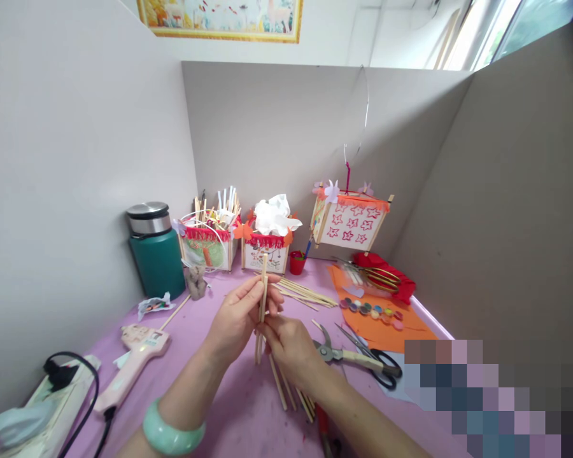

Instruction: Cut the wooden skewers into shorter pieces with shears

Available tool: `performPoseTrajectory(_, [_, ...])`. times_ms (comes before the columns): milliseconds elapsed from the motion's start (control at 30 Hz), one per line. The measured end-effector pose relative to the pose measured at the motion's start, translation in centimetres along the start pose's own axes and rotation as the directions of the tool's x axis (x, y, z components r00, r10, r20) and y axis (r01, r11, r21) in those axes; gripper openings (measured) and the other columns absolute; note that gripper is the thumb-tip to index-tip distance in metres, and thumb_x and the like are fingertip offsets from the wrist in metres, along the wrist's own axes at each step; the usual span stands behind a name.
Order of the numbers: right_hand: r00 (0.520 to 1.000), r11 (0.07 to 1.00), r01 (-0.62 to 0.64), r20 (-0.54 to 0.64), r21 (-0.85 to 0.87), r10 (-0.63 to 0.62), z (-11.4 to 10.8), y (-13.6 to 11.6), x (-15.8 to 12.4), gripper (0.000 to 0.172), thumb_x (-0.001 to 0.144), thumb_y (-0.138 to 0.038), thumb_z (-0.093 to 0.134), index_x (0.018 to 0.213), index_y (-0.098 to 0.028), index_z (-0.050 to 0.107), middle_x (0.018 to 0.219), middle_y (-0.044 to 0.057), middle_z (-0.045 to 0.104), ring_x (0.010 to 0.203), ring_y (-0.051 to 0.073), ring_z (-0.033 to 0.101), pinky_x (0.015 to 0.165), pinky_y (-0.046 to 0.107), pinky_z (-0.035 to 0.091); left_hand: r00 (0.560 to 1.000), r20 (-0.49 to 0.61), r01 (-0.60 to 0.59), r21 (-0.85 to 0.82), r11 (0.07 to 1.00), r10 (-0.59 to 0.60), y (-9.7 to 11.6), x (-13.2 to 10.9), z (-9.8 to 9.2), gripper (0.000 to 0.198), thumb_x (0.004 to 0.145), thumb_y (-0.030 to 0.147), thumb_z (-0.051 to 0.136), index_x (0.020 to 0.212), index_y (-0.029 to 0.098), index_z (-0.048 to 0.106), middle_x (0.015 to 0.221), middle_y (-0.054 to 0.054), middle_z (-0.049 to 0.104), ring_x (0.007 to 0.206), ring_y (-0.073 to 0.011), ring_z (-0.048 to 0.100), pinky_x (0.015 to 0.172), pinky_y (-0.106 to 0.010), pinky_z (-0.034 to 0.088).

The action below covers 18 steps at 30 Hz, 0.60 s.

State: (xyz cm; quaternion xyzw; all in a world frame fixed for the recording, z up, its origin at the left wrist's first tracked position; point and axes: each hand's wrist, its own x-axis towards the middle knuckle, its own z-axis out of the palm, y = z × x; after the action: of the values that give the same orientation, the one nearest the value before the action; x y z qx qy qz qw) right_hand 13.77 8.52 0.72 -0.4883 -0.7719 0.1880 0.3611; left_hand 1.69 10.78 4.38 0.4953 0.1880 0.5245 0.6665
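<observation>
My left hand [241, 313] and my right hand [290, 343] meet over the purple table [248, 407], both gripping a pair of thin wooden sticks [262, 280] held upright. The left fingers pinch the sticks near the middle. The right fingers close on them lower down. More loose sticks [291, 394] lie on the table under my right wrist. A green bangle [172, 434] sits on my left wrist.
A pink glue gun [134, 362] lies at the left beside a power strip [60, 388]. Pliers [337, 351] and scissors [377, 362] lie to the right. A green flask [155, 249], two decorated boxes [210, 245] and a hanging paper lantern [348, 221] stand behind; orange paper with paints [377, 318] lies right.
</observation>
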Motion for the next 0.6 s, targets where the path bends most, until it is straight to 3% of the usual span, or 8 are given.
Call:
performPoseTrajectory(200, [0.997, 0.998, -0.032, 0.066, 0.051, 0.028, 0.1, 0.0, 0.0, 0.028, 0.093, -0.029, 0.04, 0.078, -0.018, 0.062, 0.058, -0.001, 0.063, 0.053, 0.012, 0.058, 0.055, 0.02, 0.039, 0.999, -0.02, -0.051, -0.002, 0.999, 0.051, 0.1, -0.1, 0.2, 0.02, 0.086, 0.03, 0.052, 0.095, 0.016, 0.063, 0.069, 0.0, 0.057, 0.057, -0.0074, 0.048, 0.063, -0.023, 0.044])
performPoseTrajectory(400, [0.998, 1.0, -0.017, 0.068, -0.009, 0.018, 0.0, -0.4, -0.2, 0.033, 0.093, -0.032, 0.038, 0.078, -0.018, 0.064, 0.066, 0.001, 0.067, 0.061, 0.013, 0.061, 0.058, 0.021, 0.039, 0.995, -0.027, -0.095, 0.075, 0.993, 0.098, -0.5, 0.0, 0.3, 0.018, 0.088, 0.033, 0.049, 0.088, 0.017, 0.059, 0.059, 0.005, 0.045, 0.046, -0.0037, 0.032, 0.043, -0.017, 0.024])
performPoseTrajectory(533, [0.999, 0.987, -0.044, -0.006, -0.154, 0.044, -3.8, 0.9, -1.5, 0.024, 0.089, -0.032, 0.048, 0.105, -0.022, 0.062, 0.09, 0.003, 0.069, 0.079, 0.016, 0.062, 0.068, 0.024, 0.04, 0.99, -0.036, -0.13, 0.092, 0.987, 0.134, -0.6, 0.2, 0.3, 0.017, 0.089, 0.033, 0.048, 0.085, 0.018, 0.055, 0.055, 0.006, 0.037, 0.046, -0.0043, 0.027, 0.044, -0.018, 0.021])
performPoseTrajectory(600, [0.992, 0.949, -0.128, -0.028, -0.29, 0.125, -6.5, 2.4, -3.0, 0.024, 0.088, -0.027, 0.046, 0.105, -0.02, 0.062, 0.098, 0.006, 0.067, 0.086, 0.017, 0.061, 0.074, 0.026, 0.04, 0.989, -0.04, -0.138, 0.089, 0.986, 0.142, -0.5, 0.2, 0.2, 0.017, 0.089, 0.034, 0.047, 0.084, 0.019, 0.054, 0.054, 0.006, 0.035, 0.046, -0.0046, 0.026, 0.044, -0.018, 0.019])
